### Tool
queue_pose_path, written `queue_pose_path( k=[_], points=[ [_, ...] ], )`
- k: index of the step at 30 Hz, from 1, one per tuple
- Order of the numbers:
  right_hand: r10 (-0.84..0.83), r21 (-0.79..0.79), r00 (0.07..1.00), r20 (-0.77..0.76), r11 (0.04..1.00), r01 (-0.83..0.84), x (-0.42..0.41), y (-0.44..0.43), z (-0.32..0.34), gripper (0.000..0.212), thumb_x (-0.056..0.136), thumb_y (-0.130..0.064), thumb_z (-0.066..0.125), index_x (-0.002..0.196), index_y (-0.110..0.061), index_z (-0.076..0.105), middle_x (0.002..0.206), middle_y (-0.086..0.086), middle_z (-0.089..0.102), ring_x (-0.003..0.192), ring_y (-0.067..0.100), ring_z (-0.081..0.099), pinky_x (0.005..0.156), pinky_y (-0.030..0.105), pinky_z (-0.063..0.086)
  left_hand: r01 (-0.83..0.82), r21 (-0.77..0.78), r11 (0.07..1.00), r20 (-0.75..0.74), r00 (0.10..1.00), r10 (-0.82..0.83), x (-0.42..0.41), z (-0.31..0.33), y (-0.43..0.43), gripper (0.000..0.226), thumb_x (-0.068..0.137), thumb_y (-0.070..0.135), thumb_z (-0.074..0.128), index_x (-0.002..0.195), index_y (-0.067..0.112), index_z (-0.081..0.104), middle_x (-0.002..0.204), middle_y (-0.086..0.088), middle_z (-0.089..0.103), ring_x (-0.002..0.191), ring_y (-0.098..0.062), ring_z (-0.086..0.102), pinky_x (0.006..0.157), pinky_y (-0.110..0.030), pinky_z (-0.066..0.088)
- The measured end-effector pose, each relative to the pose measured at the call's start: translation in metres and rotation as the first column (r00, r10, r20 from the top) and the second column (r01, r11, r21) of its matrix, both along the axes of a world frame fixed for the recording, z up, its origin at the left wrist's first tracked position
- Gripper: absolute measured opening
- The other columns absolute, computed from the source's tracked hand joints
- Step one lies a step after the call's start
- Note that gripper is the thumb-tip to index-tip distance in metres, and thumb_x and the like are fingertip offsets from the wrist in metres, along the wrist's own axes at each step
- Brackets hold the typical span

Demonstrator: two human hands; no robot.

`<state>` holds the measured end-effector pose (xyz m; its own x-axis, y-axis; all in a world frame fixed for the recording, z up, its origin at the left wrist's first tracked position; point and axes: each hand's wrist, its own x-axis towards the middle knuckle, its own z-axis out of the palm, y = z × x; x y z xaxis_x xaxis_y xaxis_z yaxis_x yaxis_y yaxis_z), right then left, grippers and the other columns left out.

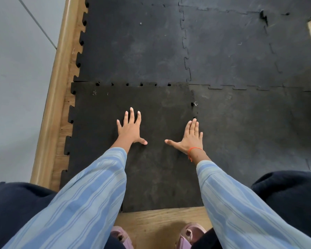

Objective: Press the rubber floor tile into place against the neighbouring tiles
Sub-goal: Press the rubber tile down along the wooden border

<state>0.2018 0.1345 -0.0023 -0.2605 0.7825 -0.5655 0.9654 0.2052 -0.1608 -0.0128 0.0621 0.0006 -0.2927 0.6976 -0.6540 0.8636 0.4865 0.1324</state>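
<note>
A black rubber floor tile (156,169) with jigsaw edges lies on the floor in front of me. Its far edge meets a neighbouring tile (133,51), where small gaps show along the seam. Its right edge runs beside another neighbouring tile (250,126). My left hand (130,129) rests flat on the tile's middle, fingers spread. Flat near the tile's right edge lies my right hand (188,139), with fingers together, thumb out and a red thread on the wrist.
A wooden skirting board (56,90) and a grey wall (16,87) run along the left. Bare wood floor (160,218) shows at the tile's near edge, beside my pink sandals (188,234). More black tiles (232,44) cover the floor ahead and right.
</note>
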Motion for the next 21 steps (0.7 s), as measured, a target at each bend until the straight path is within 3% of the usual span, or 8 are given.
queue_pose_path(
  k=[4,7,12,21],
  points=[
    [-0.186,-0.023,0.978,-0.090,0.982,0.185,-0.004,0.010,0.008,0.116,0.079,-0.070,0.053,0.151,0.002,-0.003,0.160,0.017,-0.014,0.149,0.028,-0.011,0.119,0.045,0.004,-0.021,-0.011,1.000,0.021,1.000,0.021,0.002,0.000,0.001,0.134,0.068,0.053,0.080,0.152,0.019,-0.019,0.156,-0.009,-0.033,0.146,-0.031,-0.022,0.117,-0.059,0.008],
    [-0.313,0.031,0.942,-0.119,0.948,0.318,0.003,-0.006,0.002,0.099,0.091,-0.051,0.051,0.149,0.007,-0.006,0.159,0.025,-0.007,0.149,0.033,-0.005,0.120,0.043,0.007,-0.028,-0.014,1.000,0.035,0.999,0.028,0.003,0.000,0.002,0.133,0.069,0.051,0.080,0.152,0.019,-0.019,0.155,-0.010,-0.034,0.146,-0.032,-0.022,0.117,-0.058,0.009],
    [-0.262,0.024,0.956,-0.132,0.963,0.268,0.008,-0.011,-0.006,0.097,0.092,-0.043,0.054,0.147,0.009,-0.007,0.158,0.028,-0.004,0.148,0.037,-0.003,0.120,0.042,0.005,-0.040,-0.003,0.999,0.044,0.998,0.040,0.004,0.002,0.002,0.132,0.069,0.047,0.082,0.153,0.018,-0.017,0.156,-0.010,-0.032,0.146,-0.032,-0.021,0.117,-0.057,0.010],
    [-0.122,0.081,0.991,-0.060,0.989,0.127,0.017,-0.008,-0.008,0.105,0.088,-0.061,0.047,0.148,0.007,-0.006,0.158,0.026,-0.002,0.149,0.034,-0.002,0.120,0.044,0.006,-0.063,-0.031,0.998,0.037,0.997,0.064,0.005,0.003,0.006,0.133,0.070,0.044,0.083,0.152,0.019,-0.018,0.156,-0.009,-0.033,0.146,-0.031,-0.021,0.117,-0.055,0.011]
  ],
)
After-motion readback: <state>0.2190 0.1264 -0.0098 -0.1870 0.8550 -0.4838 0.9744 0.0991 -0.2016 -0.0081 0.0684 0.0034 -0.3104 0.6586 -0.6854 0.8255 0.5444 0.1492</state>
